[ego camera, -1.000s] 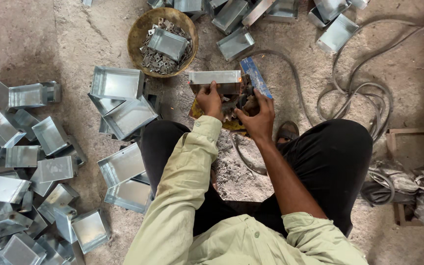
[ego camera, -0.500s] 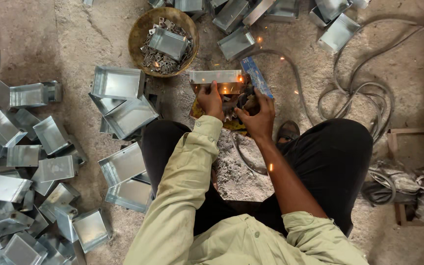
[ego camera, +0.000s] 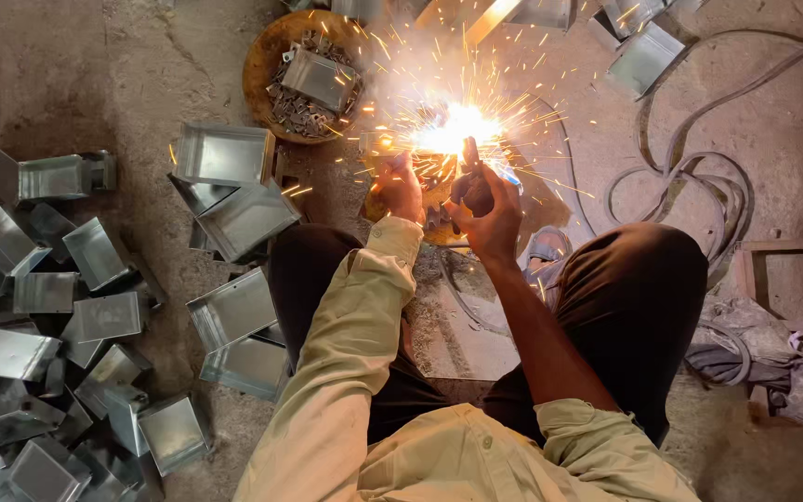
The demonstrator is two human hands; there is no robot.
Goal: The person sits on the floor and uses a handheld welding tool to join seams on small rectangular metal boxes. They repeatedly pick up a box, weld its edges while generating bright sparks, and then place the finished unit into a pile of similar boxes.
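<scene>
In the head view, a bright welding flash [ego camera: 457, 130] is seen at twelve o'clock from the seated person, with sparks thrown outward. The right hand [ego camera: 485, 200] is closed around a dark welding electrode holder [ego camera: 471, 177], its tip lost in the glare. The left hand [ego camera: 400, 186] is pressed down at the flash's nine o'clock edge; what it grips cannot be told through the light. A round basket of small metal pieces [ego camera: 304, 79] is set at ten o'clock. Open sheet-metal boxes [ego camera: 225, 153] are strewn at nine o'clock. Coiled cable [ego camera: 690, 186] is laid at two o'clock.
</scene>
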